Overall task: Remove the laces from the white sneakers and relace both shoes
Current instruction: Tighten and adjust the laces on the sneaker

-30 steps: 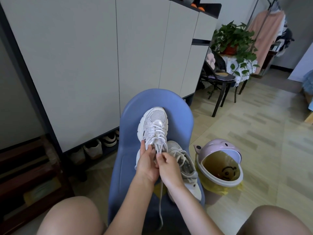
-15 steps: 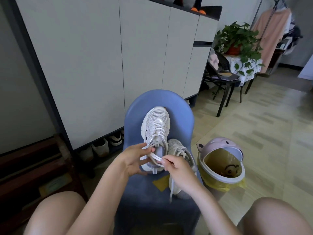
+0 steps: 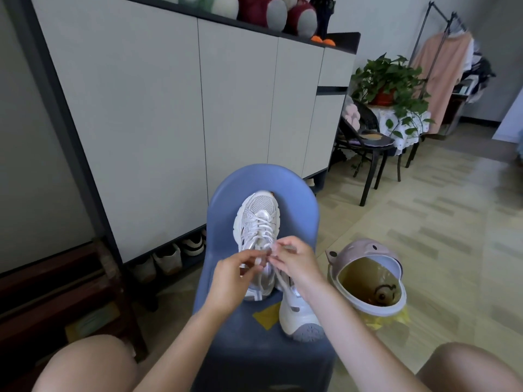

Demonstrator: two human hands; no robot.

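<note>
- Here, two white mesh sneakers sit on a blue plastic chair point(image 3: 263, 179): the far sneaker point(image 3: 259, 219) lies toe away from the person, and the near sneaker point(image 3: 297, 312) lies beside it, partly under the right forearm.
- The left hand point(image 3: 235, 273) and right hand point(image 3: 297, 261) meet over the far sneaker's upper eyelets, each pinching its white lace point(image 3: 261, 257) with curled fingers.
- A pink-lidded bin point(image 3: 368, 278) with a yellow liner stands on the floor just right of the chair.

Hands point(image 3: 266, 267) hide the second sneaker's point(image 3: 300, 315) upper; their fingertips blur.
</note>
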